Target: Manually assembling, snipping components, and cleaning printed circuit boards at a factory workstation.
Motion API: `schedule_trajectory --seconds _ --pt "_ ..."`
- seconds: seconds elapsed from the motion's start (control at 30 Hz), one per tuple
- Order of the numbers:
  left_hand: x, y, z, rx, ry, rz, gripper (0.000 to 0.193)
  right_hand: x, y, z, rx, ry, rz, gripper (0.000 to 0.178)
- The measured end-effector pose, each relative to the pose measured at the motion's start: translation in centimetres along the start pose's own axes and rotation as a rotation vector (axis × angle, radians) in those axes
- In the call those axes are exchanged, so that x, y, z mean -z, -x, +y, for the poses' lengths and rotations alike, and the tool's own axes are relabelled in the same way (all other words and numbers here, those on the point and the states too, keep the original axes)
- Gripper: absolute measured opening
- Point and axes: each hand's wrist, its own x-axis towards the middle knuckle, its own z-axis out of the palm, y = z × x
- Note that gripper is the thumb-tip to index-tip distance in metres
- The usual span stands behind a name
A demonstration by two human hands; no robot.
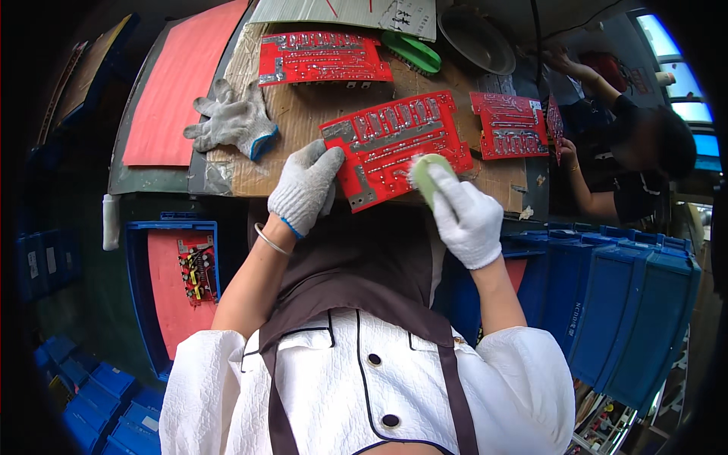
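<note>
My left hand (303, 186), in a pale knit work glove, grips the left edge of a red circuit board (402, 144). The board is tilted, its soldered side facing up, above the table's near edge. A light green scrub brush (431, 176) with white bristles is in my gloved right hand (469, 220). Its bristles are at the board's lower right part; whether they touch is hard to tell. Another red board (322, 57) lies solder side up beyond it, and a third red board (509, 125) lies to the right.
A loose grey glove (235, 117) lies on the cardboard-covered table (246, 171), beside a pink sheet (178, 91). Farther back are a green brush (412, 51) and a grey basin (478, 39). A blue crate (136, 273) holds a populated board (197, 269). At right, a co-worker (629, 144) holds a red board.
</note>
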Motion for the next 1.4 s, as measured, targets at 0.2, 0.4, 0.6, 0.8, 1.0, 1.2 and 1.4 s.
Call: schedule_trajectory --seconds 0.2,0.4,0.6,0.8,1.0,1.2,1.4 --pt "-0.3 -1.7 -2.2 -0.11 -0.004 0.063 0.034 -3.1 -0.5 -6.8 0.203 -0.156 -0.095 0.044" --pt "-0.5 0.2 0.0 -0.035 -0.07 0.02 0.036 0.9 1.0 2.2 -0.2 0.128 0.119 0.033" --pt "-0.8 -0.3 -0.3 -0.038 -0.078 0.014 0.035 -2.9 0.4 -5.6 0.139 -0.111 0.041 0.043" --pt "-0.7 0.1 0.0 -0.065 -0.096 0.031 0.035 0.2 0.7 4.2 -0.386 -0.057 0.274 0.033" --pt "-0.8 -0.1 -0.5 -0.06 -0.08 0.039 0.036 -0.6 1.1 0.1 -0.452 -0.211 0.147 0.037" --pt "-1.0 -0.4 -0.9 -0.068 -0.057 0.067 0.031 1.3 0.7 4.8 -0.66 -0.062 0.188 0.038" --pt "-0.8 -0.2 -0.7 -0.06 -0.031 0.056 0.032 4.8 0.6 4.6 -0.522 0.25 0.238 0.038"
